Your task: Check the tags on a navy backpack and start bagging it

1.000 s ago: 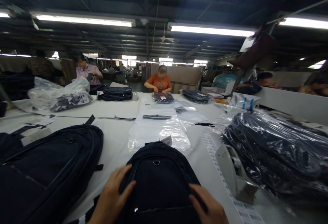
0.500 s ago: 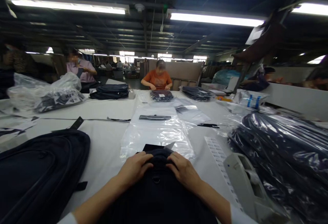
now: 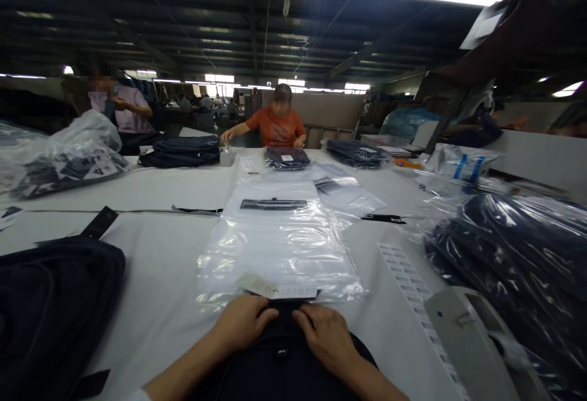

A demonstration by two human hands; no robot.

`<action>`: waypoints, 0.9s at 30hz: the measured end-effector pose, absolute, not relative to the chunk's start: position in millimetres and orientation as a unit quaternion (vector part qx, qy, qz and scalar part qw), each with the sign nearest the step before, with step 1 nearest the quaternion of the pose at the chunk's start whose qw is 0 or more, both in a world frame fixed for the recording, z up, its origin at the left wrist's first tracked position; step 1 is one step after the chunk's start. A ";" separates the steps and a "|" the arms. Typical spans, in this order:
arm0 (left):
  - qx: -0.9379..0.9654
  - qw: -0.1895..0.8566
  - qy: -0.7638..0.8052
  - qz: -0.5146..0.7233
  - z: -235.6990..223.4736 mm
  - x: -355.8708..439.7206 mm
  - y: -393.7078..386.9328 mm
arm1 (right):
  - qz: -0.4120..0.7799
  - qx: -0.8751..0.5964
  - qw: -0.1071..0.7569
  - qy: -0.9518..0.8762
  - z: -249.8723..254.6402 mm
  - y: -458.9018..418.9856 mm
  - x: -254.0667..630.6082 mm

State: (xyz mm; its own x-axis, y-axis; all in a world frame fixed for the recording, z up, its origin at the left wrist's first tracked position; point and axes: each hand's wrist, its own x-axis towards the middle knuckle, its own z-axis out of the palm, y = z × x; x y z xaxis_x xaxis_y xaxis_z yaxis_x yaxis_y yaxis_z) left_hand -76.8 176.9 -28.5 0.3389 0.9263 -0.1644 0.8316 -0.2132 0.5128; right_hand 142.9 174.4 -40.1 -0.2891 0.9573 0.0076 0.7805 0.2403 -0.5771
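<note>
The dark backpack (image 3: 275,379) lay on the white bench (image 3: 158,285), at the near edge of the view and directly before the person, its lower part cut off by the frame. The left hand (image 3: 243,323) and the right hand (image 3: 328,332) met it from either side at its top end. The fingers of both hands were curled over and clamped on the fabric there, the thumbs turned toward each other with a narrow strip of backpack between them; the tips of some fingers were hidden. Pale paper tags (image 3: 279,293) stuck out just beyond the hands, over the near edge of a flat pile of clear plastic bags (image 3: 275,248).

To the left, well apart from the hands, lay a second dark bag (image 3: 59,309), a black tag (image 3: 99,222) at its far end. To the right, a sheet of printed labels (image 3: 408,294) ran beside a grey dispenser (image 3: 472,343), with plastic-wrapped dark bags (image 3: 518,266) just past it. Across the bench, a co-worker in an orange shirt (image 3: 279,127) stood behind a wrapped package (image 3: 287,159).
</note>
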 end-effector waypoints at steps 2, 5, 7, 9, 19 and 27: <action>0.761 0.239 0.595 0.100 -46.3 -73.7 174.9 | 0.273 -0.586 0.231 -0.727 -50.0 178.6 146.3; 0.743 0.184 0.627 0.144 -54.9 -71.9 165.2 | 0.356 -0.638 0.324 -0.601 -43.7 190.5 160.0; 0.747 0.159 0.620 0.178 -53.8 -71.6 160.2 | 0.428 -0.675 0.325 -0.505 -35.2 203.5 166.4; 0.759 0.147 0.601 0.202 -52.7 -71.5 158.0 | 0.490 -0.695 0.270 -0.452 -29.7 219.2 166.1; 0.624 0.343 0.605 0.355 -31.8 -80.6 176.8 | 0.554 -0.645 0.319 -0.418 4.2 223.7 123.1; 0.915 0.184 0.334 0.128 -21.3 -71.4 115.4 | 0.695 -0.534 0.130 -0.463 -13.0 97.3 142.9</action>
State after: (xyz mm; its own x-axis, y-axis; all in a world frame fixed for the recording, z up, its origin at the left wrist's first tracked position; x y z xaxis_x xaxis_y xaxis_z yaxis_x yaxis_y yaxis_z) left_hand -71.4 115.4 -21.3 0.7437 0.6592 0.1113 0.5648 -0.7086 0.4230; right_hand 142.9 97.3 -13.0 -0.3948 0.6755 -0.6228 0.3136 -0.5381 -0.7824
